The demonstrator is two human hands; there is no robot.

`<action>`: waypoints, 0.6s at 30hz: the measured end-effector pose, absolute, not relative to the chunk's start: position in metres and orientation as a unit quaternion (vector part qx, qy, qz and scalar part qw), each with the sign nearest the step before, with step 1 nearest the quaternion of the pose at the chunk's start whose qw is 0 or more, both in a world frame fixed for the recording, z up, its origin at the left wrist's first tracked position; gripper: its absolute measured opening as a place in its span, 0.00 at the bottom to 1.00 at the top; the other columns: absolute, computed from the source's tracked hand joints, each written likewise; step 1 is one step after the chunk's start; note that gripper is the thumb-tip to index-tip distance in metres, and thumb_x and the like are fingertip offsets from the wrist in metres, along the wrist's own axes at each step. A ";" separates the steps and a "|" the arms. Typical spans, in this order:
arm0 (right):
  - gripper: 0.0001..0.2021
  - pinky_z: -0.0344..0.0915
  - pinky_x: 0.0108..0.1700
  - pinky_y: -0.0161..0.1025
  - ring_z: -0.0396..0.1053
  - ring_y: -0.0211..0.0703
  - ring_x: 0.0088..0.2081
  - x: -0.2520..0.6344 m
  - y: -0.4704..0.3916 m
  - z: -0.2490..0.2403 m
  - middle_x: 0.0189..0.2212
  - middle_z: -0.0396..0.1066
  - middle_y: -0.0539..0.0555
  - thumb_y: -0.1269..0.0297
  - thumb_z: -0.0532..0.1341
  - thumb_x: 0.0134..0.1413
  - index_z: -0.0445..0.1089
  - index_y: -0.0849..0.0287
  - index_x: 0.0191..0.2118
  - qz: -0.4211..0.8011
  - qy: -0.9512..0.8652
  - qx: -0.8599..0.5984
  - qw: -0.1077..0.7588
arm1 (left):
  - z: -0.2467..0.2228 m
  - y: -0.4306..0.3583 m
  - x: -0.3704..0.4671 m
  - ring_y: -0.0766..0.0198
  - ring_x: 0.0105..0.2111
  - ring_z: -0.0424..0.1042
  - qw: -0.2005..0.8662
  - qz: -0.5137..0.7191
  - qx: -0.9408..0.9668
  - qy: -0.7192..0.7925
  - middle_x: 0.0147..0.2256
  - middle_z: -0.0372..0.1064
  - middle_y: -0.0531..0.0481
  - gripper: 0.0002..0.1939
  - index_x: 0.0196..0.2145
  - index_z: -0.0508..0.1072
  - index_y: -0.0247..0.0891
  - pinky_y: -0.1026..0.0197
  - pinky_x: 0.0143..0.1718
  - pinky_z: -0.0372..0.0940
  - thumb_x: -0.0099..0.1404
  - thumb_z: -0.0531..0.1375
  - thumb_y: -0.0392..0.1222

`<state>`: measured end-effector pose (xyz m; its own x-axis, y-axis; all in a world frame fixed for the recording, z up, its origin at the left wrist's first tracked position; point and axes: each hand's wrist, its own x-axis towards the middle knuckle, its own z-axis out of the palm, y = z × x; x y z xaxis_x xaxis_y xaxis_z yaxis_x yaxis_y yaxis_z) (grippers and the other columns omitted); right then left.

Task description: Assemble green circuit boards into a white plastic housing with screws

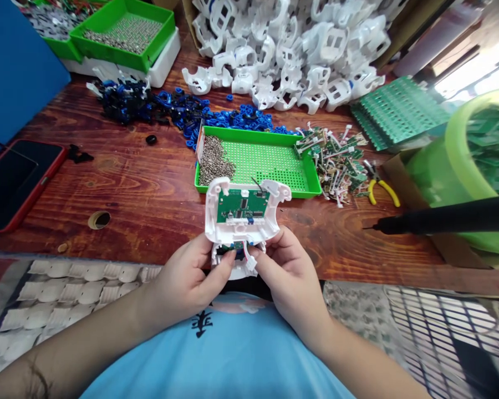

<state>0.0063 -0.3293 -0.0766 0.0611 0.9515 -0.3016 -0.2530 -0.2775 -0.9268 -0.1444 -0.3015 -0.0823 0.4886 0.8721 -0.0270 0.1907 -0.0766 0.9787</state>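
Note:
A white plastic housing (241,231) with a green circuit board (242,206) inside is held between both hands, near the table's front edge. Below it hangs a smaller white part (243,271) with dark and blue pieces, close against the housing. My left hand (195,271) grips the left side, its thumb on the lower part. My right hand (289,271) grips the right side, thumb and fingers by a white connector (250,261) on short red and white wires. The fingers behind the parts are hidden.
A green tray (266,194) of screws lies just beyond the housing. Behind it are blue parts (241,119) and white shells (274,55). Wired boards (341,160), yellow-handled pliers (383,191), a black tool (441,216) and a green bucket (441,160) are right; a phone (20,180) lies left.

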 end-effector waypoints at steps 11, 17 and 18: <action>0.12 0.59 0.28 0.23 0.57 0.24 0.26 0.006 -0.327 -0.085 0.25 0.59 0.46 0.63 0.60 0.46 0.56 0.62 0.29 0.591 -0.330 -0.535 0.505 | -0.087 -0.297 -0.137 0.65 0.48 0.66 0.638 0.323 0.581 0.390 0.49 0.65 0.49 0.19 0.54 0.59 0.40 0.67 0.49 0.61 0.66 0.53 0.39; 0.11 0.57 0.28 0.24 0.56 0.25 0.26 0.016 -0.324 -0.080 0.24 0.59 0.47 0.64 0.61 0.44 0.57 0.63 0.29 0.618 -0.331 -0.542 0.464 | -0.093 -0.294 -0.134 0.69 0.45 0.67 0.722 0.328 0.498 0.350 0.48 0.67 0.50 0.17 0.52 0.62 0.39 0.72 0.46 0.62 0.65 0.55 0.38; 0.11 0.58 0.28 0.24 0.57 0.25 0.26 0.017 -0.324 -0.080 0.24 0.59 0.47 0.64 0.61 0.44 0.56 0.63 0.28 0.613 -0.330 -0.541 0.471 | -0.093 -0.294 -0.134 0.69 0.44 0.68 0.728 0.328 0.494 0.343 0.48 0.67 0.50 0.17 0.52 0.62 0.40 0.72 0.46 0.62 0.64 0.56 0.38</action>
<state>0.0173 -0.3240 -0.0804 0.0301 0.9354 -0.3524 -0.2206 -0.3376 -0.9151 -0.1335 -0.2937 -0.0930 0.5487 0.8175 -0.1753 -0.1389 0.2958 0.9451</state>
